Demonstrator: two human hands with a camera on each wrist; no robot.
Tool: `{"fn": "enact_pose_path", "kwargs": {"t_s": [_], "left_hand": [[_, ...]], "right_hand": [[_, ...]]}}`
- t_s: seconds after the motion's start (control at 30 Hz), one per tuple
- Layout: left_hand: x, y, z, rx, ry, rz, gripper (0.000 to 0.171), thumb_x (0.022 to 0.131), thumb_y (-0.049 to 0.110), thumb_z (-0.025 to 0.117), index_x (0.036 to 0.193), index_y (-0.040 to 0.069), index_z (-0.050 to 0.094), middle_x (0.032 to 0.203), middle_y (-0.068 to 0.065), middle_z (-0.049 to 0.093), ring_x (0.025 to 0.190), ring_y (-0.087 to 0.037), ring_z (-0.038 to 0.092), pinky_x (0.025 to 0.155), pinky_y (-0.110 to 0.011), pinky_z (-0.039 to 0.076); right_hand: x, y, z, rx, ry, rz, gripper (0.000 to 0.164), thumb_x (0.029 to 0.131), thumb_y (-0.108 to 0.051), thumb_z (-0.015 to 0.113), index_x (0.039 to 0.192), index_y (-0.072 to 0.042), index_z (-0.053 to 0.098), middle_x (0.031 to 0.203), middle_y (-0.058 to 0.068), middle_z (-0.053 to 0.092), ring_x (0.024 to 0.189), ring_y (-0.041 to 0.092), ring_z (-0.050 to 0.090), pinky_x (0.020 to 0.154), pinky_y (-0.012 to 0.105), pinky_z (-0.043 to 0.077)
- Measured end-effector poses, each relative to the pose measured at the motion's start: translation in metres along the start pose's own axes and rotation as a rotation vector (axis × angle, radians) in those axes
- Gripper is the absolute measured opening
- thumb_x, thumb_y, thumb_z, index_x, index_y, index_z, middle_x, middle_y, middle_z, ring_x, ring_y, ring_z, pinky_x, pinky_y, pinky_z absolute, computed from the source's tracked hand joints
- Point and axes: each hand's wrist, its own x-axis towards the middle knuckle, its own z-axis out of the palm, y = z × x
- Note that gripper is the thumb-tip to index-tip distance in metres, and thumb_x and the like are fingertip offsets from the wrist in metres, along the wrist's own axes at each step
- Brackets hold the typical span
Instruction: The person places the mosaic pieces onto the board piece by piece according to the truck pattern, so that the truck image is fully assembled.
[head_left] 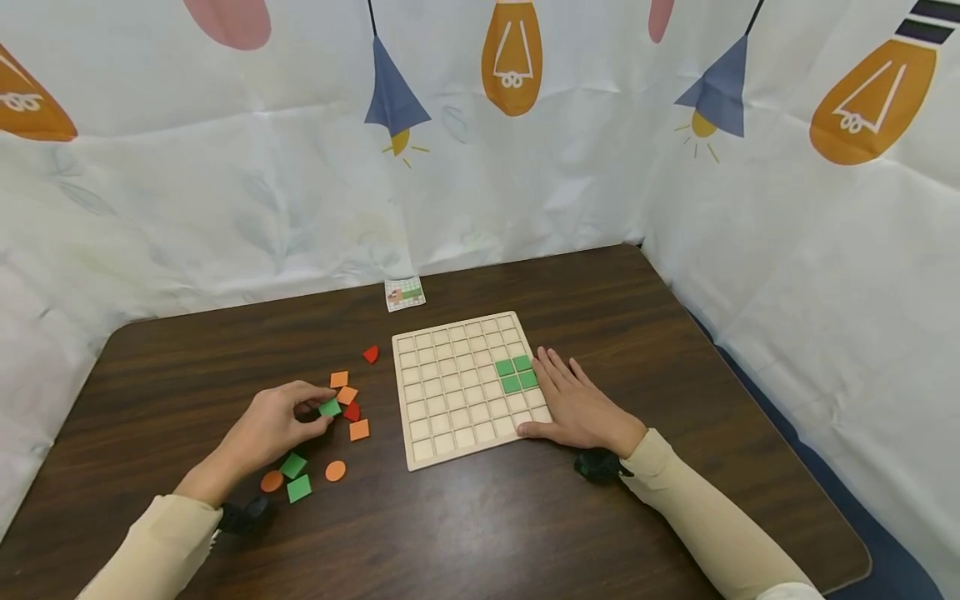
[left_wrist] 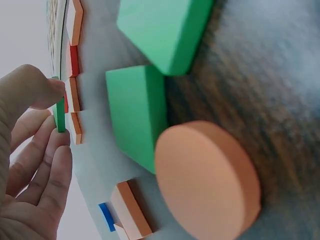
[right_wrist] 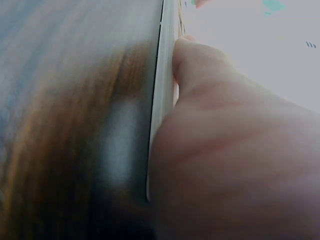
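My left hand (head_left: 272,423) pinches a green square tile (head_left: 330,407) between thumb and fingertips, over the loose pieces left of the board. In the left wrist view that tile (left_wrist: 60,114) stands on edge in the grip. A wooden grid board (head_left: 437,406) lies on the table with several green squares (head_left: 511,384) set together near its right side. Flat, with fingers spread, my right hand (head_left: 585,412) rests along the board's right edge, thumb at the lower right corner. The right wrist view shows mostly the hand beside the board's edge (right_wrist: 161,85).
Around the left hand lie orange squares (head_left: 359,430), red pieces (head_left: 371,354), green squares (head_left: 298,488) and orange discs (head_left: 335,471). A small printed card (head_left: 405,293) lies behind the board. Patterned white curtains (head_left: 300,183) hang along the table's (head_left: 465,533) back and sides.
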Motion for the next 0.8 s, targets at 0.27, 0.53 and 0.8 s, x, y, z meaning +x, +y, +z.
{"fn": "enact_pose_path", "kwargs": {"t_s": [0.27,0.53,0.8], "left_hand": [[-0.0017,0.0024,-0.0033,-0.011,0.001,-0.012,0.033,0.087,0.014,0.080,0.119,0.011,0.077,0.109,-0.002,0.076,0.089,-0.015,0.067,0.069,-0.022,0.054],[-0.0086,0.0011,0.0002,-0.013,0.009,-0.006,0.032,0.086,0.014,0.082,0.118,0.011,0.078,0.106,0.001,0.075,0.088,-0.013,0.066,0.071,-0.023,0.055],[-0.0055,0.0022,-0.0043,-0.026,0.016,-0.032,0.032,0.088,0.014,0.079,0.120,0.010,0.076,0.108,-0.001,0.075,0.089,-0.015,0.066,0.071,-0.023,0.054]], "right_hand": [[-0.0001,-0.0008,-0.0004,0.007,0.010,-0.005,0.110,0.095,-0.077,0.049,0.166,-0.005,0.007,0.175,0.018,0.000,0.165,0.036,0.001,0.131,0.062,0.009],[-0.0012,0.0012,0.0059,0.015,0.015,0.001,0.111,0.094,-0.077,0.050,0.166,-0.005,0.007,0.176,0.017,0.001,0.165,0.035,0.001,0.131,0.062,0.009],[-0.0004,0.0011,0.0031,0.013,0.027,-0.015,0.111,0.094,-0.078,0.049,0.166,-0.005,0.007,0.176,0.016,0.001,0.165,0.034,0.002,0.131,0.061,0.009]]}}
